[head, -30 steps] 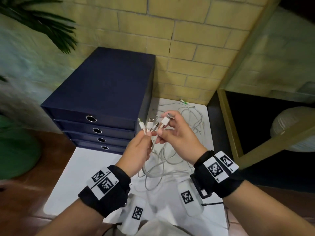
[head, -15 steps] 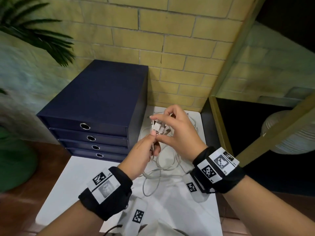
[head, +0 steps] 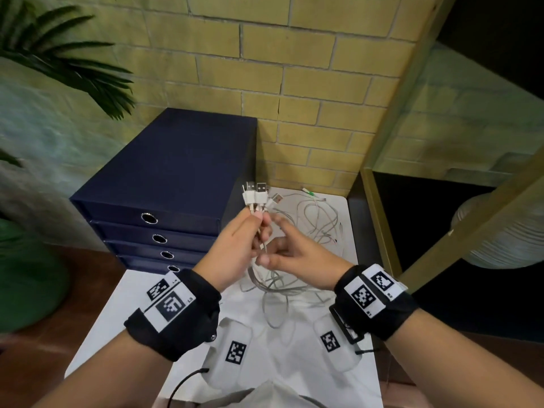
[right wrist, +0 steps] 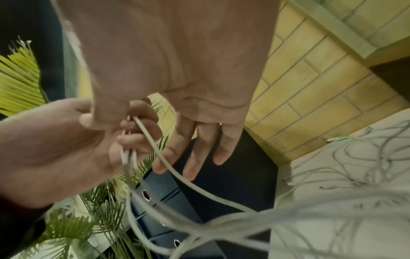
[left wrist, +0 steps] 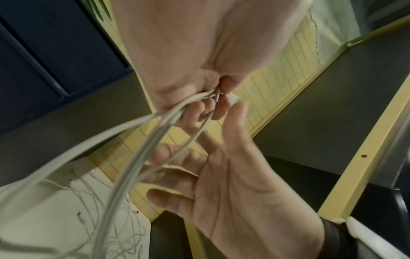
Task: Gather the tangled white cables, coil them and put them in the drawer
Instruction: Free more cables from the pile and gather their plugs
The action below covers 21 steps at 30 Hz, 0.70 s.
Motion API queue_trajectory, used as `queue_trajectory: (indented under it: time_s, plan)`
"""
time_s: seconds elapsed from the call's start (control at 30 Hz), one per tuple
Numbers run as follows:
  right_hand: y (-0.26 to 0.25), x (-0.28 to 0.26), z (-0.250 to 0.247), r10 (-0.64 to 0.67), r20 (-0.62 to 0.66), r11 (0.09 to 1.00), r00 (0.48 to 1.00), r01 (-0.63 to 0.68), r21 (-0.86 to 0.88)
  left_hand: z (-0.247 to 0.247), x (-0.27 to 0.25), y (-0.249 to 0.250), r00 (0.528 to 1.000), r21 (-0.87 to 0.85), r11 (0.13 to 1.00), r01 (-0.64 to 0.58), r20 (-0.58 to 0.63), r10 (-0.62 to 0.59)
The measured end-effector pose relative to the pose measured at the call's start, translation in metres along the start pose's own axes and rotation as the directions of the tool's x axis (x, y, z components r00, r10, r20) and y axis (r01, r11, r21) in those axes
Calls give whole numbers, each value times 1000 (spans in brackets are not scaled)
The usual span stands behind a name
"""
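Observation:
My left hand (head: 235,248) grips a bunch of white cables just below their USB plugs (head: 255,193), which stand upright above the fist. The cables (head: 270,293) hang from it in loops to the white table (head: 123,313), and more tangled cable (head: 318,219) lies at the back right. My right hand (head: 290,254) is beside the left, a little lower, fingers loosely spread against the hanging strands. In the left wrist view the right palm (left wrist: 221,175) is open behind the cables (left wrist: 137,157). The dark blue drawer unit (head: 164,178) stands at the left, all drawers closed.
A brick wall (head: 294,83) backs the table. A gold-framed dark cabinet (head: 379,219) borders the right side, with a pale round object (head: 500,231) inside. A palm plant (head: 59,63) and its green pot (head: 26,275) stand left. Two white tagged pads (head: 235,351) lie near me.
My right hand passed its plugs to the left hand, let go and dropped lower with its fingers opening. All the plugs now stand together in the left hand.

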State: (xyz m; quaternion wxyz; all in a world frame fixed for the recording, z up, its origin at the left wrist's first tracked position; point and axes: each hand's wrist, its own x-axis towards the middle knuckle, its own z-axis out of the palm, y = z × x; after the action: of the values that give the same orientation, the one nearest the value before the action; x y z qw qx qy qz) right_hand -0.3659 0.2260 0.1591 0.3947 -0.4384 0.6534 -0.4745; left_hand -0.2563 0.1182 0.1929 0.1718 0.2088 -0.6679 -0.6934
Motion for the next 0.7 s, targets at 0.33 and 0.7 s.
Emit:
queue_trajectory:
  time_s: [0.33, 0.7]
  plan:
    - [31, 14, -11, 103, -102, 782, 989, -144, -607, -6, -6, 17, 990, -186, 973, -137, -6, 138]
    - [22, 43, -79, -125, -402, 591, 907, -257, -764, -17, -14, 16, 998, -161, 986, -54, -40, 48]
